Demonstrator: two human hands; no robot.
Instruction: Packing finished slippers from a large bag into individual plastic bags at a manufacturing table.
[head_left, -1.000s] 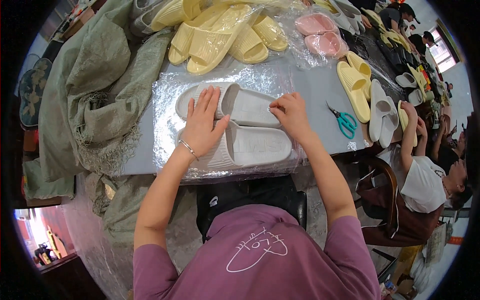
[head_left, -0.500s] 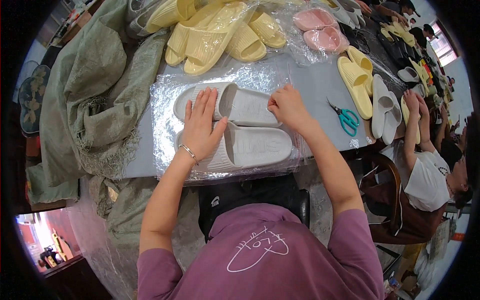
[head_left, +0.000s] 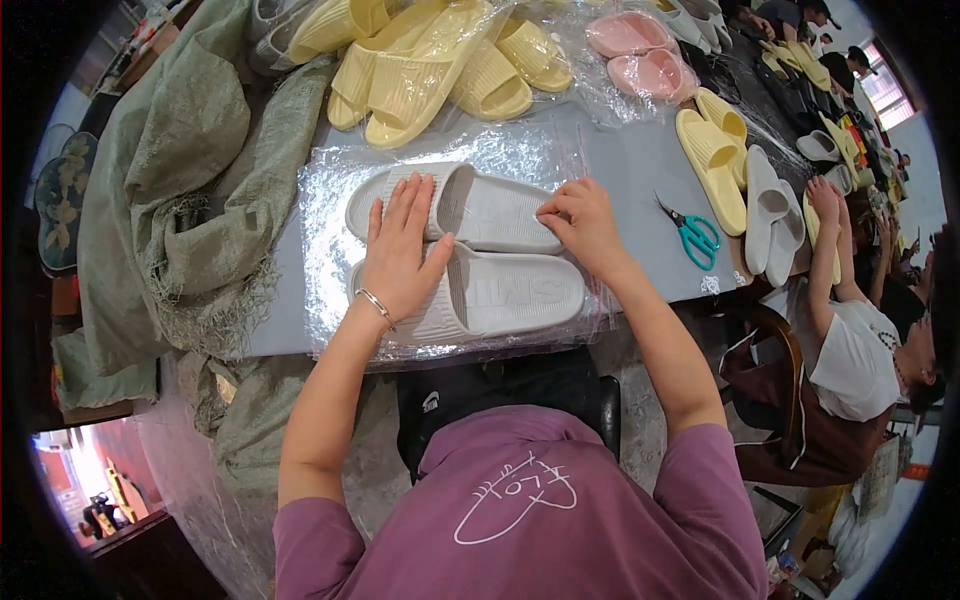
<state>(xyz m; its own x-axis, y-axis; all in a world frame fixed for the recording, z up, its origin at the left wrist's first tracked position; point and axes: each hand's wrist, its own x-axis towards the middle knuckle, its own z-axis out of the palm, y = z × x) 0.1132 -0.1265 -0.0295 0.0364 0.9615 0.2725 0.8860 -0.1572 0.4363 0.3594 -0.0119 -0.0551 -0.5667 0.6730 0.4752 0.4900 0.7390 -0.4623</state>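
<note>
A pair of light grey slide slippers lies side by side, toes to the left, on a clear plastic bag [head_left: 325, 290]. My left hand [head_left: 405, 245] rests flat across the straps, fingers stretched out, over both the far slipper [head_left: 490, 205] and the near slipper [head_left: 530, 295]. At the heel of the far slipper is my right hand [head_left: 583, 225], its thumb and fingertips pinched together against the footbed's edge. Whatever lies between those fingertips is too small to tell.
Teal-handled scissors [head_left: 697, 240] lie right of the bag. Yellow slippers [head_left: 410, 80] are heaped at the back, with bagged pink slippers [head_left: 640, 60] beside them. Green sacking [head_left: 200, 190] covers the left side. A co-worker [head_left: 860, 340] sits at the right near more slippers.
My right hand's fingers have shifted slightly at the far slipper's heel, and the thumb now shows more. My left hand and the slippers stay in place.
</note>
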